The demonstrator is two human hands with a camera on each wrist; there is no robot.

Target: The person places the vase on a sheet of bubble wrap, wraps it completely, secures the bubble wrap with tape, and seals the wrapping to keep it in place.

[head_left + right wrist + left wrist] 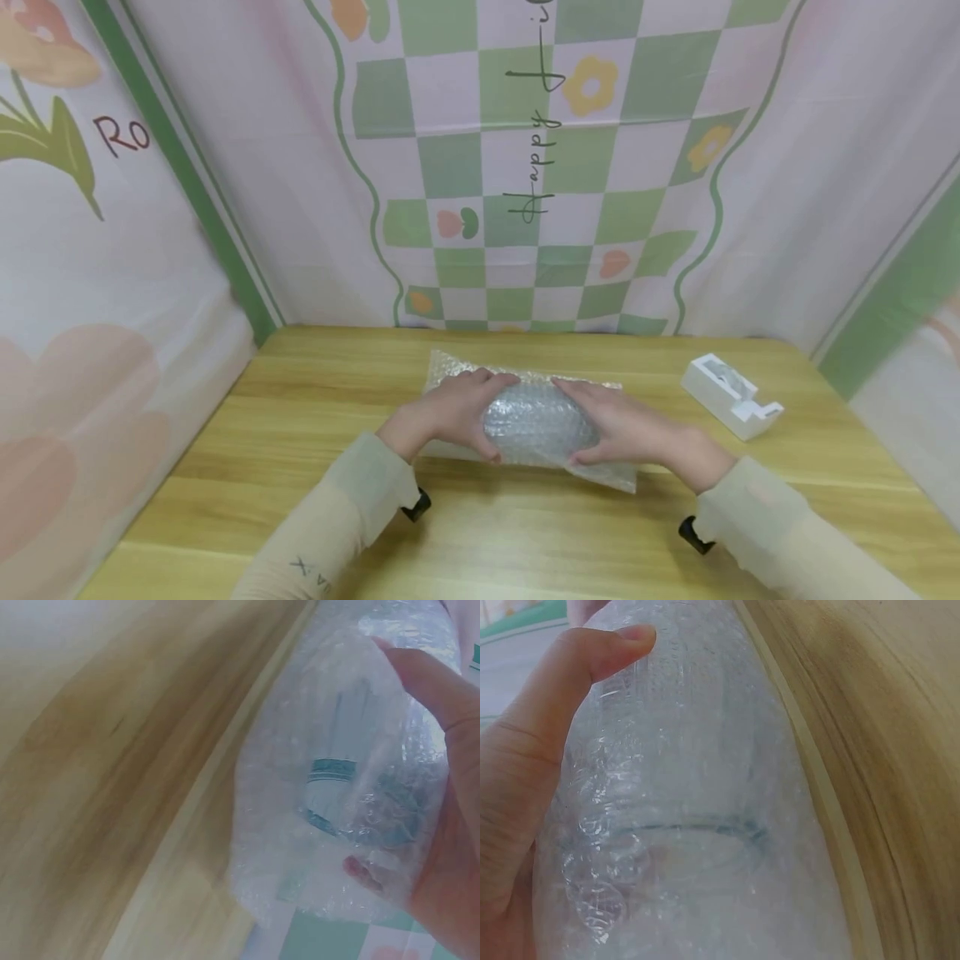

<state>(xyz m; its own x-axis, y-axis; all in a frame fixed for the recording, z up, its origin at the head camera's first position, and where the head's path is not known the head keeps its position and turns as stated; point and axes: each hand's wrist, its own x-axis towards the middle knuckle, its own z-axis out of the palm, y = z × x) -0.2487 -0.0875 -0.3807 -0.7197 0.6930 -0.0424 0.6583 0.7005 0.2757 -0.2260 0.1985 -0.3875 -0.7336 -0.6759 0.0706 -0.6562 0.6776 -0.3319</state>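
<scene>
A roll of bubble wrap [536,421] lies crosswise on the table, wound around a clear, glass-like cylinder. Through the layers, the right wrist view shows a greenish rim of the cylinder [331,770]. My left hand [462,410] grips the left part of the roll, its thumb toward me and fingers over the far side. On the right part, my right hand [626,423] holds it the same way. Loose ends of the wrap stick out flat beyond both hands. In the left wrist view the thumb lies against the wrap [682,750].
A white tape dispenser [727,396] with a roll of clear tape stands at the back right of the wooden table [315,400]. Behind the table hangs a green-checked cloth [510,167], with printed fabric on both sides.
</scene>
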